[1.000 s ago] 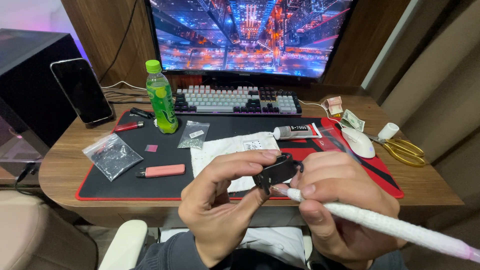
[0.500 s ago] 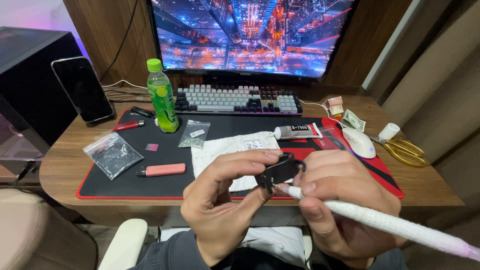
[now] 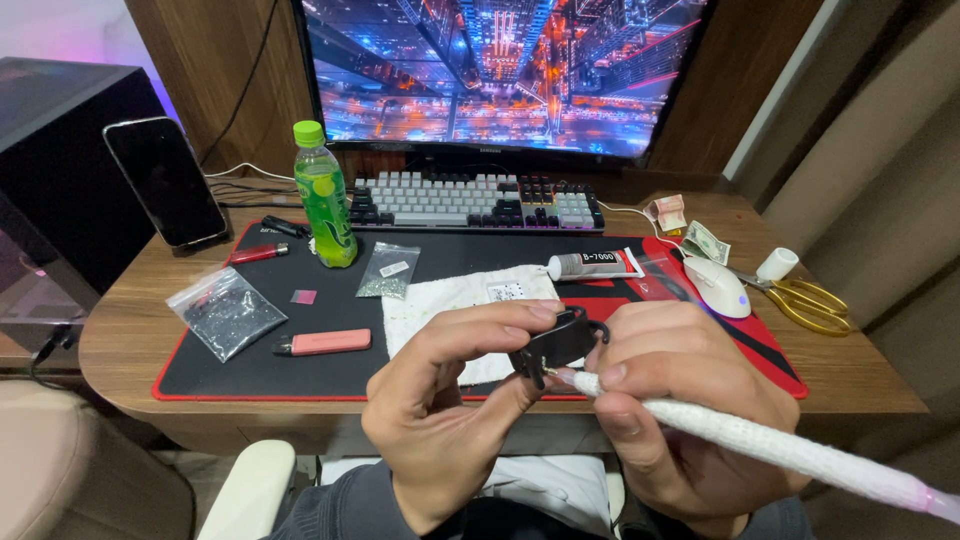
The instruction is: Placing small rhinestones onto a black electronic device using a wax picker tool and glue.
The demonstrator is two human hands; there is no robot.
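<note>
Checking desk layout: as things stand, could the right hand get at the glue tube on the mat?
Probably not yet: the right hand holds a white wrapped stick. The path to the glue tube looks clear otherwise.

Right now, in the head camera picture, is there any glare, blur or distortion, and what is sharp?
Head view: the left hand, the small black plastic part and the right hand with the white textured stick are sharp; the bright city-scene monitor looks evenly exposed, without glare; the wide lens bends the brown wooden desk at its edges; the stick's far tip looks slightly soft.
</note>
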